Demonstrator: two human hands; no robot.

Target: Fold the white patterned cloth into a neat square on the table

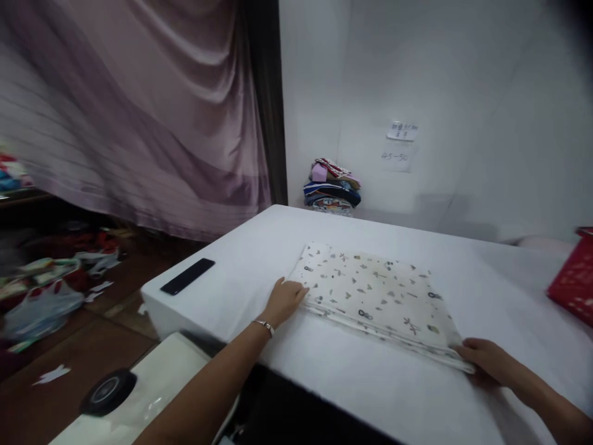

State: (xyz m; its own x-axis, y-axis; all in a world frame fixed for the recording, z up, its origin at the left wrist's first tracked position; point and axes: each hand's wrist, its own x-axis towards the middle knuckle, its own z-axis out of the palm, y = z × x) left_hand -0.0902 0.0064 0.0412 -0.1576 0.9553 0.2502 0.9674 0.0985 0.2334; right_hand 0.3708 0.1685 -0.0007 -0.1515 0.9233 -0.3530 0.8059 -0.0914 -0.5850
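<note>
A folded white cloth printed with small grey and green motifs lies flat on a white table. Its layers show along the near edge. My left hand, with a bracelet on the wrist, grips the near left corner, thumb on top. At the near right corner my right hand is closed on the fabric, its lower fingers hidden underneath and in shadow.
A dark phone-like slab lies near the table's left edge. Folded fabrics are stacked by the wall, below paper notes. A red container stands at right. A mauve curtain hangs at left; bags lie on the floor.
</note>
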